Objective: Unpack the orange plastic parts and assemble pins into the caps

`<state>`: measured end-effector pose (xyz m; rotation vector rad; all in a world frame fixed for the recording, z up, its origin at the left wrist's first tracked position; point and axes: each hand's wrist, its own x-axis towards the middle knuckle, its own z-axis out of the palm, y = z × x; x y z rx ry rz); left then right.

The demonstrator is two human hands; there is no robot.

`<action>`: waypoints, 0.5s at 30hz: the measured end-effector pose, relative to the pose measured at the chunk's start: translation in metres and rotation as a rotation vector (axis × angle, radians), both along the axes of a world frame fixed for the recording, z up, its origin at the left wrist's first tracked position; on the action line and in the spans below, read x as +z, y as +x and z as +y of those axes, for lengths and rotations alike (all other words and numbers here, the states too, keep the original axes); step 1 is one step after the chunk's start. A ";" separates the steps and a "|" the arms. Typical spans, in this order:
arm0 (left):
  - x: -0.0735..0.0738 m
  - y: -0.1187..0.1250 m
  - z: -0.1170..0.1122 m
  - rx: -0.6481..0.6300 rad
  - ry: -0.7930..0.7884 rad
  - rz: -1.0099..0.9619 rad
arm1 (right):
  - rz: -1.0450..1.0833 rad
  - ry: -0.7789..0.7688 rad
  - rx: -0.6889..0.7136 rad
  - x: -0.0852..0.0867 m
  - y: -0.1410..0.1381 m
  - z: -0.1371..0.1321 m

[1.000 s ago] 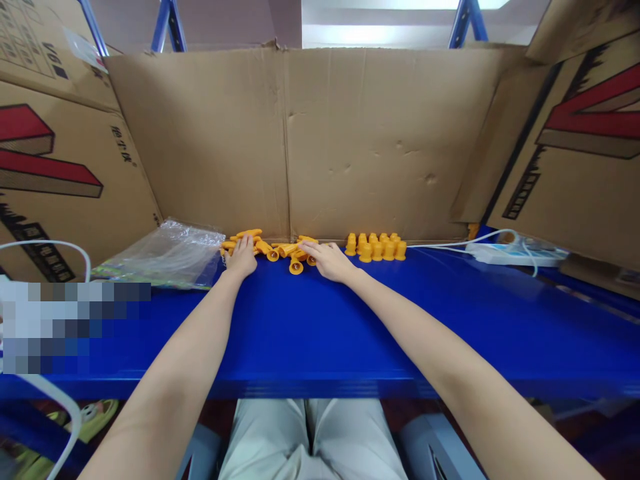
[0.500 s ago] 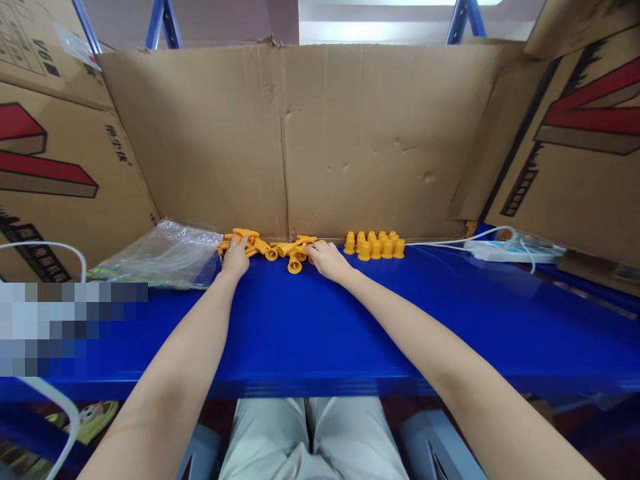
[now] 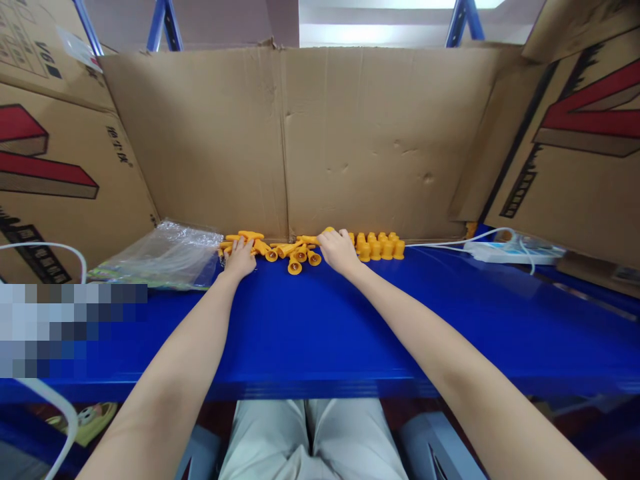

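My left hand (image 3: 240,260) rests on the left end of a heap of yellow horn-shaped plastic pieces (image 3: 281,249), its fingers apart and lightly bent. Thin chain shows beside that hand. Several of these pieces lie on their sides with flared mouths facing me. Farther right, my right hand (image 3: 339,251) is closed around a yellow horn-shaped piece (image 3: 329,230), of which only the top shows above the fingers. It is just left of the rows of upright yellow pieces (image 3: 375,250), which stand on their flared ends; the hand partly hides the leftmost ones.
A cardboard wall (image 3: 375,147) rises directly behind the pieces on the blue table (image 3: 300,320). Clear plastic bags (image 3: 165,257) lie at left. At right, a white power strip (image 3: 510,250) trails a cable (image 3: 435,245) toward the upright rows. Printed boxes (image 3: 55,167) flank the table.
My right hand has moved right from the heap toward the upright rows, with a yellow piece in it. My left hand has shifted slightly right on the heap.
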<state>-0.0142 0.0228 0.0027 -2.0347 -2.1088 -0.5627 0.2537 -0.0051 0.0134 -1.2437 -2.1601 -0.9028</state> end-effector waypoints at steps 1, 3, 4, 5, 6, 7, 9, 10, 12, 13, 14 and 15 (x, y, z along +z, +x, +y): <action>0.000 0.000 0.000 0.007 0.003 0.002 | 0.022 0.022 0.006 0.003 0.000 0.000; 0.000 0.001 0.000 0.016 0.014 0.002 | 0.067 0.064 0.015 0.009 -0.001 -0.002; 0.000 0.001 0.000 0.016 0.022 0.001 | 0.086 0.084 0.019 0.013 -0.002 -0.003; 0.000 0.002 -0.001 0.013 0.030 0.001 | 0.100 0.100 0.023 0.016 -0.003 -0.004; 0.000 0.003 -0.001 0.007 0.038 0.001 | 0.107 0.113 0.027 0.020 -0.004 -0.005; 0.000 0.004 -0.001 0.000 0.044 0.000 | 0.108 0.120 0.030 0.023 -0.005 -0.007; 0.000 0.006 -0.002 -0.016 0.050 -0.004 | 0.087 0.122 0.038 0.028 -0.007 -0.011; 0.000 0.007 -0.002 -0.022 0.052 -0.007 | 0.070 0.122 0.041 0.029 -0.006 -0.013; 0.000 0.007 -0.002 -0.031 0.065 -0.010 | 0.046 0.125 0.042 0.028 -0.003 -0.017; 0.000 0.008 -0.002 -0.035 0.081 -0.012 | 0.045 0.128 0.041 0.025 -0.001 -0.019; 0.000 0.008 -0.001 -0.045 0.105 -0.013 | 0.048 0.129 0.041 0.022 0.001 -0.020; 0.001 0.009 -0.001 -0.064 0.137 -0.012 | 0.053 0.129 0.043 0.019 0.004 -0.021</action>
